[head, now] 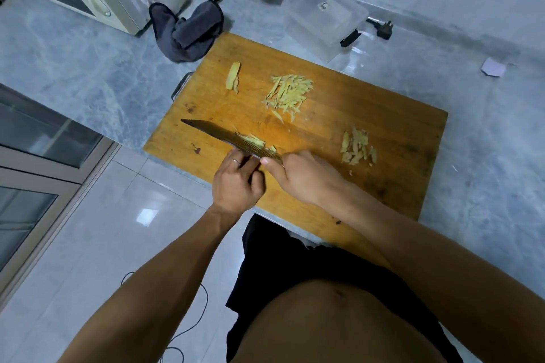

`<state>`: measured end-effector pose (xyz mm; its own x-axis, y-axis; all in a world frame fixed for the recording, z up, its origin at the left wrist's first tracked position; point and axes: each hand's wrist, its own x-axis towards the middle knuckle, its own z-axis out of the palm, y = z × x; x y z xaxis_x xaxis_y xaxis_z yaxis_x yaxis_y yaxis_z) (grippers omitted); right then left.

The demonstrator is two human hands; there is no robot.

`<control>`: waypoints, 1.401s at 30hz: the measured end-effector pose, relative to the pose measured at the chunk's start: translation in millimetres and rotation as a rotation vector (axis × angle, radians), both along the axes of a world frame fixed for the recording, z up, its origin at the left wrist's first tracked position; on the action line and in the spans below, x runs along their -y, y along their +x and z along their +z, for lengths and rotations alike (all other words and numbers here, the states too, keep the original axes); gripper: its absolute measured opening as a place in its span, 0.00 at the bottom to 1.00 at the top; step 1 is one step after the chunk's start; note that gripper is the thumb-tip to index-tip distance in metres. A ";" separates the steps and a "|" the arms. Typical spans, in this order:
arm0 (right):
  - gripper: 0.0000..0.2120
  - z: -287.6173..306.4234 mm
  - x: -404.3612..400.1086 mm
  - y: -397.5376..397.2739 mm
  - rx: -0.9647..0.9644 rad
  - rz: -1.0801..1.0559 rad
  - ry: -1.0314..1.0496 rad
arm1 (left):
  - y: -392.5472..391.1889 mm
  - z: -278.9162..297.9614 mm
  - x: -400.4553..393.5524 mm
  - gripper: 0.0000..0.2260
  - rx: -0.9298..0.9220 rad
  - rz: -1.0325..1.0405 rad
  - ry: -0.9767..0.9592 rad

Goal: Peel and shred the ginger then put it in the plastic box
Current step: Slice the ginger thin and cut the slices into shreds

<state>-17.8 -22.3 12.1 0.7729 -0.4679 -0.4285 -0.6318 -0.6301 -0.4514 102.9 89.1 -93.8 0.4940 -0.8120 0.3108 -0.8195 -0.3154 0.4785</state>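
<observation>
The shredding looks mostly done, and the step in hand seems to be gathering the cut ginger for transfer: at the lower middle of the cutting board (368,138), the knife (230,138) lies tilted with a few ginger shreds (255,140) sitting on its flat blade. The left hand (236,183), just below frame centre, grips the knife handle with fingers curled round it. The right hand (303,175) rests beside the blade's near end, thumb extended along its edge; its other fingers are hidden behind the hand, so whether they pinch ginger or press it I cannot tell. Above them, at frame centre, lies the main pile of shreds (287,94); a slice (233,77) sits to its left and the peelings (356,146) to the right. The plastic box (326,19) stands at the upper middle, just beyond the board's far edge and holding no ginger. Next, the shreds probably need scooping onto the blade and carrying up to it.
</observation>
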 end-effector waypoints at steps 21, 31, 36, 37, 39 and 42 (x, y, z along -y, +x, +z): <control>0.31 11.6 4.9 -9.6 -0.012 -0.013 0.040 | 4.4 -4.3 1.7 0.12 -0.019 -0.032 -0.018; 0.29 6.0 2.2 1.6 -0.044 -0.016 0.038 | 2.7 -1.9 2.3 0.12 0.006 -0.018 -0.020; 0.29 4.3 0.3 4.5 -0.037 -0.003 0.022 | 1.6 -2.0 1.3 0.13 -0.017 0.005 0.011; 0.30 5.7 1.4 4.2 -0.034 -0.003 0.025 | 1.7 -2.0 1.6 0.13 -0.023 0.004 0.016; 0.31 9.6 3.7 3.1 -0.030 -0.002 0.022 | 2.1 -1.9 1.7 0.14 -0.026 0.000 0.012; 0.30 14.6 3.6 -0.5 -0.030 0.012 0.008 | 2.9 0.7 1.1 0.14 -0.020 0.000 0.009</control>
<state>-18.3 -25.8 26.7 0.7652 -0.4558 -0.4547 -0.6376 -0.6341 -0.4374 105.8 88.0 -93.1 0.5004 -0.8145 0.2937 -0.8095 -0.3199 0.4922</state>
